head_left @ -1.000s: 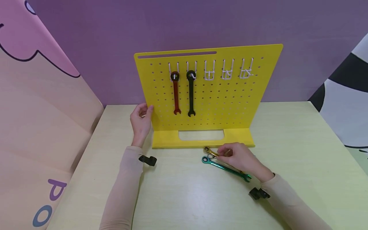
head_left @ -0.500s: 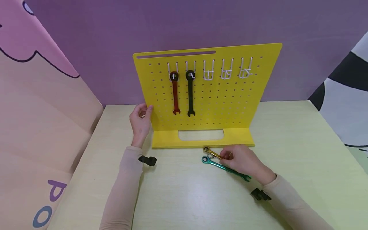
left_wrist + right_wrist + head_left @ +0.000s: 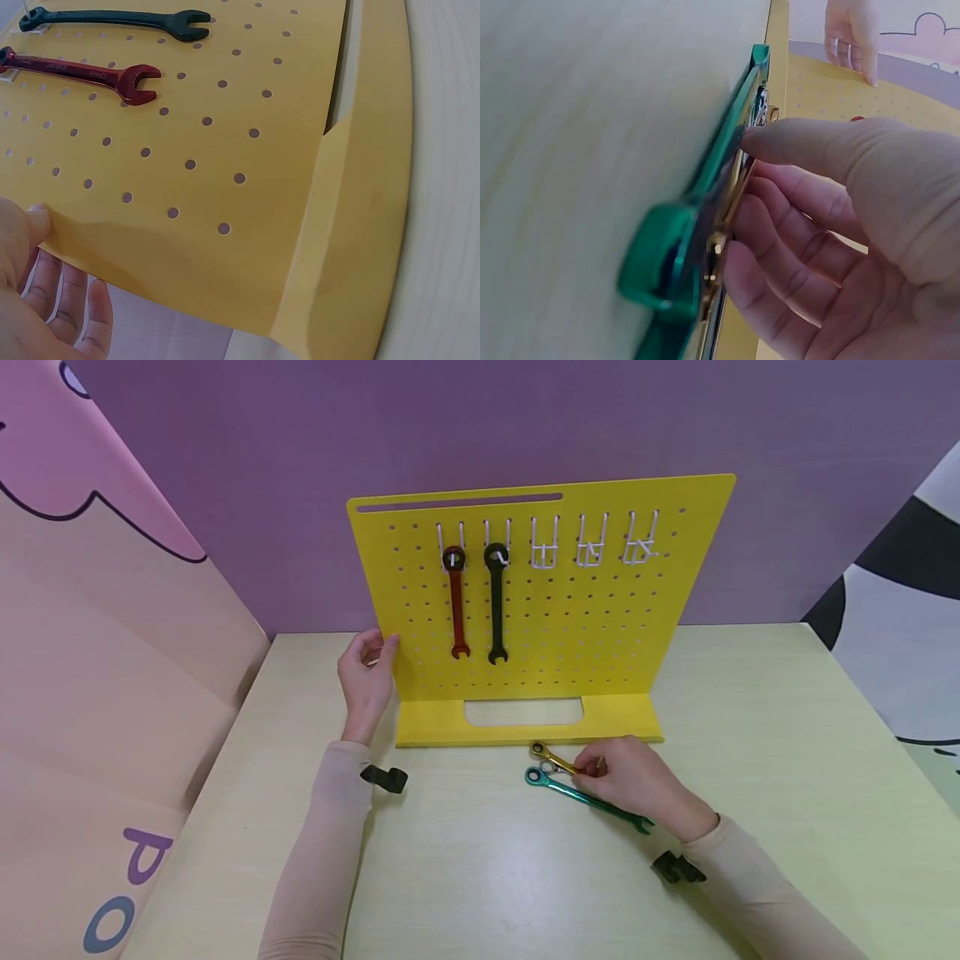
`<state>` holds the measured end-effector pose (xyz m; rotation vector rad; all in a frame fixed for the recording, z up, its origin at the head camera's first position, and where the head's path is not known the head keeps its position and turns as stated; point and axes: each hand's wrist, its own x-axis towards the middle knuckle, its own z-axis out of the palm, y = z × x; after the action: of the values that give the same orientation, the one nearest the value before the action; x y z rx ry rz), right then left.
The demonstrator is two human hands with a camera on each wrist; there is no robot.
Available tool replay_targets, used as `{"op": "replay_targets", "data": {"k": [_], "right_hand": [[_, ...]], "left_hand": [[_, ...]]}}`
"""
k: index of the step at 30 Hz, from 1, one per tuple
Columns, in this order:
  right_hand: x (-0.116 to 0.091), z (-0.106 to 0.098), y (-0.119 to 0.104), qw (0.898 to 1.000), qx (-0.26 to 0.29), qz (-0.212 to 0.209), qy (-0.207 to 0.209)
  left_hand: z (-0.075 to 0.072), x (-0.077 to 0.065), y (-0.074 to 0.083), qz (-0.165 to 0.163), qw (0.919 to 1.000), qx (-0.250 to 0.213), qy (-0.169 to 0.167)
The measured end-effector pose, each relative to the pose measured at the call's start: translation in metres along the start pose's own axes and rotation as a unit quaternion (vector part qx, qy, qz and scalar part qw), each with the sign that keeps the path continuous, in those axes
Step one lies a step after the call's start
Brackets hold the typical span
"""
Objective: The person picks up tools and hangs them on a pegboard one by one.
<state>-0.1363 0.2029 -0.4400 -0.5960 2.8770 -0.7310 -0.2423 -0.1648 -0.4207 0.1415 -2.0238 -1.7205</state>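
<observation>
Beige sleeving [image 3: 307, 860] is seen at far left, and above it the edge of the yellow pegboard [image 3: 540, 647] is held by the left hand [image 3: 366, 681]: the thumb is laid on the front face, the other fingers loosely curled past the edge. That hold is unchanged from a second ago. On the board, a red wrench [image 3: 457, 614] and a dark green wrench [image 3: 497, 610] are hung side by side; to their right, three white hooks [image 3: 591, 553] are left without tools. Below, on the table [image 3: 465, 860], a gold wrench [image 3: 558, 762] is found, a silver ring end [image 3: 547, 767] partly hidden just beside it and a bright green wrench [image 3: 585, 796] lying nearer. The gold shaft is pinched between thumb and fingertips of the right hand [image 3: 637, 777]. Over the last second that hand has been shifted slightly right, so more of the shaft is exposed. The grip is judged to be still adjusted, with the gold wrench not yet hung.
</observation>
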Motion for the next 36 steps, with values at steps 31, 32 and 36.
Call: {"op": "replay_targets", "data": {"k": [31,32,36], "right_hand": [[0.0010,-0.0011,0.0019,0.998,-0.022,-0.044,0.026],[0.0007,-0.0012,0.0018,0.998,-0.024,-0.045,0.028],[-0.0012,-0.0015,0.0024,0.998,-0.013,-0.041,0.036]], "left_hand": [[-0.0004,-0.0004,-0.0001,-0.006,0.9999,0.014,-0.002],[-0.0004,-0.0003,-0.0001,-0.004,0.9999,0.012,-0.002],[-0.0001,-0.0001,0.0007,-0.003,1.0000,0.005,-0.005]]}}
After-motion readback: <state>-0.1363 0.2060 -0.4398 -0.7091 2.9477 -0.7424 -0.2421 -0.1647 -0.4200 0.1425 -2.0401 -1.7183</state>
